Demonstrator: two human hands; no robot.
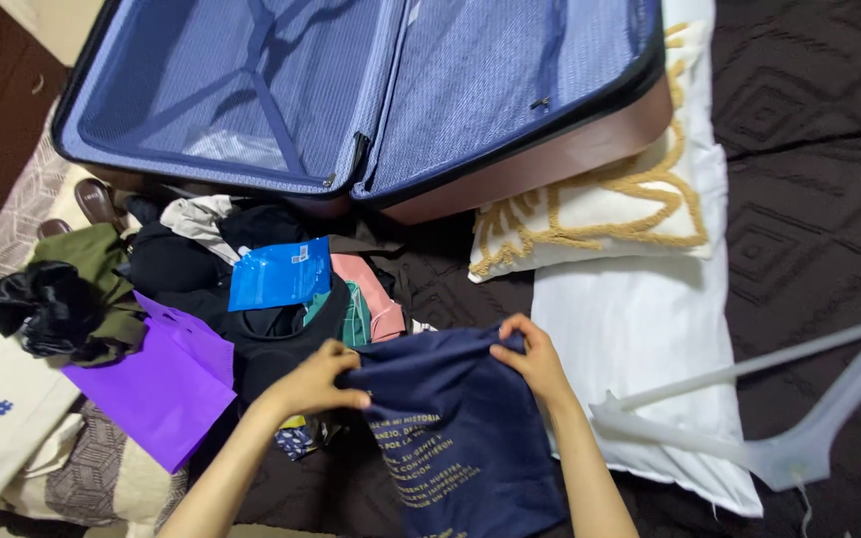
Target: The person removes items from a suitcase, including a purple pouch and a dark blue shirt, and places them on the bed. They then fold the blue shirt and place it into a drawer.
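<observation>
Now held: navy garment (460, 428), pinched at its top edge by the left hand (316, 384) and the right hand (535, 364), both closed on cloth.
Done: suitcase (371, 90) lies open beyond the grip, nothing packed inside.
Left: clothes pile (241, 269) just outside the left hand's grip, unfolded.
Beside right grip: white pillow (640, 329), white hanger (779, 399).

Dark bed (819, 149) bears suitcase (351, 90), pillows (650, 329), clothes (251, 289).

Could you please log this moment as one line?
left hand: grips navy shirt | right hand: grips shirt | suitcase: open
</observation>
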